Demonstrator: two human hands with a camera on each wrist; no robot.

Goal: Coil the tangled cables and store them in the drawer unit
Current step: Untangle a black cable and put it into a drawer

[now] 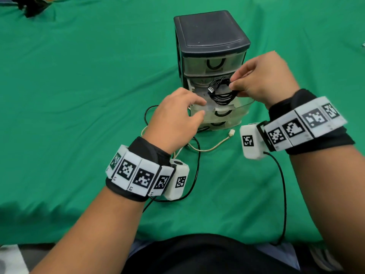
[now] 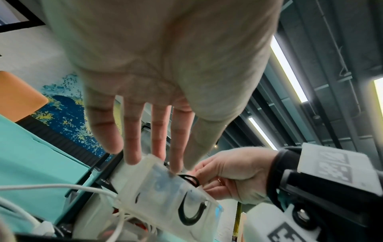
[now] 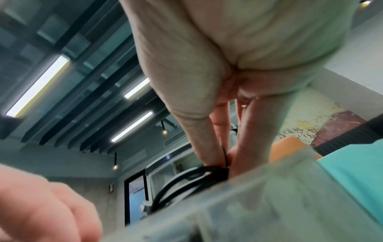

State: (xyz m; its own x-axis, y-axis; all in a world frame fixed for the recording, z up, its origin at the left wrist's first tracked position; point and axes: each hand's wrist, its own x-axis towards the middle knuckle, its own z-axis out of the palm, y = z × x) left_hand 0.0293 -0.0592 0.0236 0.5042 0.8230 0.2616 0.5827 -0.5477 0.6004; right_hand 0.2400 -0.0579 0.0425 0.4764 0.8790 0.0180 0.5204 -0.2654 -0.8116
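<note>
A dark-topped drawer unit [image 1: 211, 36] stands on the green cloth, its second translucent drawer [image 1: 243, 103] pulled out. My right hand [image 1: 233, 84] pinches a coiled black cable [image 1: 221, 95] and holds it just over the open drawer. The right wrist view shows thumb and fingers closed on the coil [image 3: 215, 170] above the drawer wall [image 3: 269, 196]. My left hand [image 1: 199, 107] is at the drawer's front left corner. Its straight fingers [image 2: 157, 147] touch the drawer rim [image 2: 149, 165] and hold nothing.
A loose white cable [image 1: 213, 147] with its plug [image 1: 231, 133] lies in front of the unit. A loop of black cable [image 1: 147, 113] lies left of it. Black cords run from both wrist cameras. A dark object [image 1: 33, 6] sits at the far left corner.
</note>
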